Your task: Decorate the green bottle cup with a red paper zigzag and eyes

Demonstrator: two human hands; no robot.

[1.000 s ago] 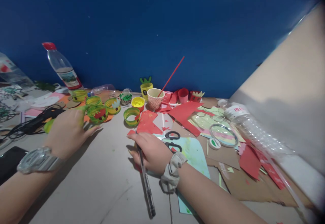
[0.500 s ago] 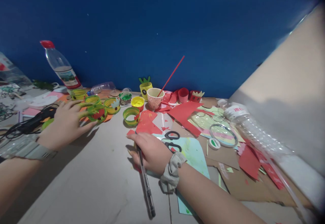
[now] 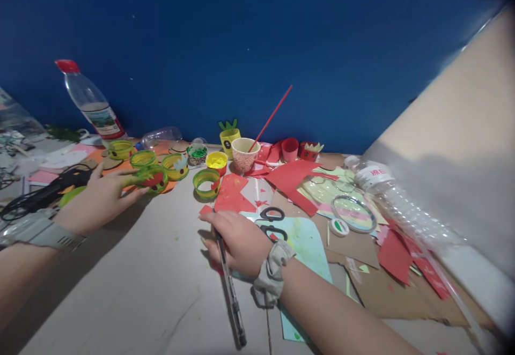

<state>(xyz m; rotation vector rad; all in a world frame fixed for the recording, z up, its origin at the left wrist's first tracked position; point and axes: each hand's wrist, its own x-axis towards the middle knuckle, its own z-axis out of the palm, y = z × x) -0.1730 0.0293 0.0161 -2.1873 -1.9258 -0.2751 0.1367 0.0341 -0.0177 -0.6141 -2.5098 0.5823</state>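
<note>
Two hands work over a cluttered grey tabletop (image 3: 153, 290). The left hand (image 3: 98, 200), with a watch (image 3: 36, 230) on its wrist, lies loosely open, fingertips touching the near side of a green ring (image 3: 153, 179) painted with red, which stands among similar rings. The right hand (image 3: 237, 241) is closed around a pen (image 3: 232, 301) and rests at the edge of a pale blue sheet (image 3: 309, 242), with scissors (image 3: 272, 223) just beyond its knuckles.
</note>
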